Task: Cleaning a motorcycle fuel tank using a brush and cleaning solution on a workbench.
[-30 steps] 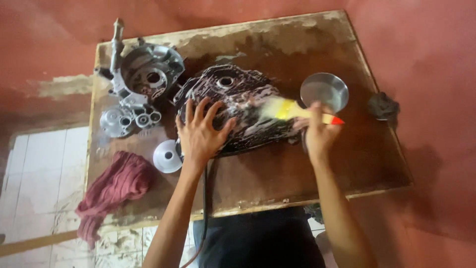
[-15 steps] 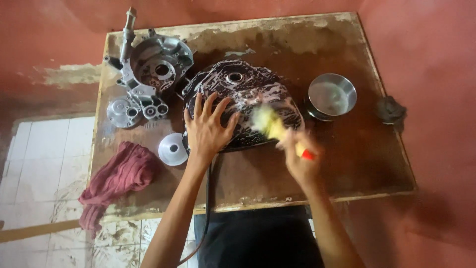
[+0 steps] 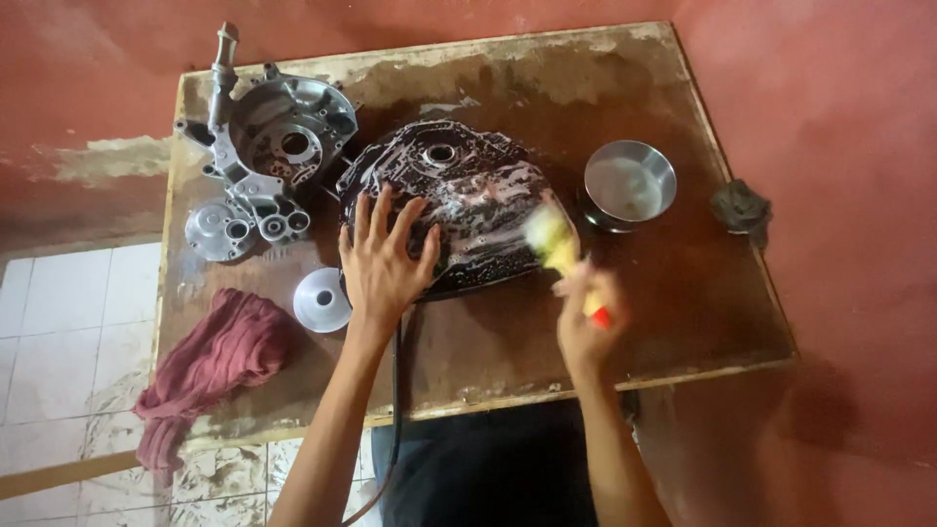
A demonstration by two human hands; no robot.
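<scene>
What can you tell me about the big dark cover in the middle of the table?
The cover is a rounded, dark casing, seemingly metal, with a round hole near its top and ribbed edges. White suds streak most of its surface. It lies flat on the wooden table, beside a silver casing. The left hand presses spread fingers on its near left edge; the right hand holds a blurred yellow brush against its right side.

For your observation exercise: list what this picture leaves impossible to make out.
Head view:
- Yellow brush with red handle: blurred by motion, bristles unclear.
- Right hand: blurred, grip unclear.
- Dark soapy engine cover: left hand hides its near-left edge.
- Round steel bowl: contents indistinct.
</scene>
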